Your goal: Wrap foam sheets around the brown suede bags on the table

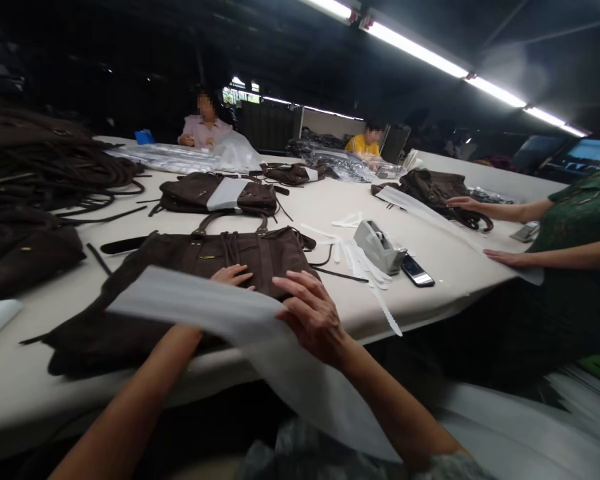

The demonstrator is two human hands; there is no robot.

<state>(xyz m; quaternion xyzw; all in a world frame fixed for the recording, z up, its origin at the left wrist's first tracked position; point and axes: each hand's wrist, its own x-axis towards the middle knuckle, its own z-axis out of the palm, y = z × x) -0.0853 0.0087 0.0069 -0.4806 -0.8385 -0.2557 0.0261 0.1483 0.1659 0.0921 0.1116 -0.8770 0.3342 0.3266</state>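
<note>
A dark brown handbag (pixel 253 257) lies flat on the table before me, its handles pointing away. My left hand (pixel 233 275) rests on the bag with fingers stretched out, partly hidden beneath a long strip of white packing foam (pixel 205 303). Thumb and fingers of my right hand (pixel 313 317) hold the strip's edge above the bag. From there the strip hangs down over the table edge toward my lap.
A grey tape dispenser (pixel 380 247), a phone (pixel 417 270) and white paper strips (pixel 363 263) lie right of the bag. More brown bags (pixel 25 187) are piled left. A wrapped bag (pixel 220 193) sits behind. A co-worker's hand (pixel 510 258) holds another foam strip at right.
</note>
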